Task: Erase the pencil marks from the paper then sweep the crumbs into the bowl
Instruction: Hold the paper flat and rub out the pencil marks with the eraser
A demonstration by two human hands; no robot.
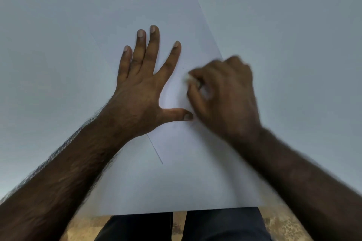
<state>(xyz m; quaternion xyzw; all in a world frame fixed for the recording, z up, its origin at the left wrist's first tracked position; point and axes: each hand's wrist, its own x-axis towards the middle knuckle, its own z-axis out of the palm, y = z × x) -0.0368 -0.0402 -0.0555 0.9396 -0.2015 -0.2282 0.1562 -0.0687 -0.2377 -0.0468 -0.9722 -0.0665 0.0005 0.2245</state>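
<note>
A white sheet of paper (176,15) lies slanted on the pale table. My left hand (144,82) lies flat on it with fingers spread, pressing the sheet down. My right hand (225,94) is blurred, and its fingertips pinch a small white eraser (187,78) against the paper between my two hands. A tiny dark speck (183,68) shows just above the eraser. A thin pencil line (155,148) runs along the sheet below my left wrist. No bowl is in view.
The pale table (58,45) fills most of the view. Its near edge (176,212) runs along the bottom, with dark trousers (215,227) and a brown floor (84,229) beneath it.
</note>
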